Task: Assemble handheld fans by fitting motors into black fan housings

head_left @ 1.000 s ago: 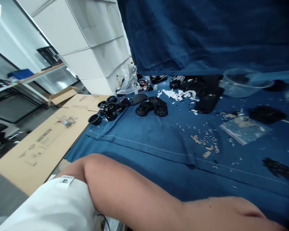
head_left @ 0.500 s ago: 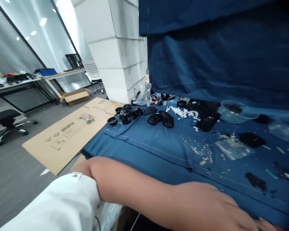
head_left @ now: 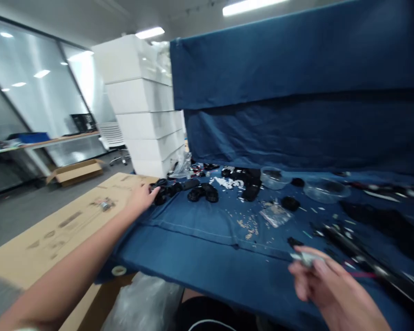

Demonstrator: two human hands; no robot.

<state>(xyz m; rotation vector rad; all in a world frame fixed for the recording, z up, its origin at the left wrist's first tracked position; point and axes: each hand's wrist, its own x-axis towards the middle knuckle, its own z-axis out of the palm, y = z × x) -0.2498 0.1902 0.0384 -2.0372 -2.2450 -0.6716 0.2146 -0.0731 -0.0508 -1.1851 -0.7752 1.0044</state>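
Observation:
At the far left of the cloth-covered table, my left hand [head_left: 142, 200] reaches to a cluster of black round parts [head_left: 161, 195]. Its fingertips are at the nearest part; whether they grip it is unclear. Just right of that cluster lies a black curved part with two round ends [head_left: 203, 193]. My right hand [head_left: 326, 280] hovers over the front right, blurred, its fingers closed on a small pale grey object [head_left: 307, 258] of unclear kind. A small black piece [head_left: 294, 242] shows just beyond its fingertips.
White scraps [head_left: 228, 183], tan bits [head_left: 249, 230], a clear plastic bag [head_left: 275, 215] and clear bowls [head_left: 326, 189] lie on the blue cloth [head_left: 200, 257]. A long black tube-like object [head_left: 372, 264] is at right. Stacked white boxes [head_left: 143, 124] and cardboard [head_left: 65, 225] stand left.
My left arm has swung from the lower right to the black parts at the left. My right hand with the pale object has come into view. The camera has tilted up and turned right.

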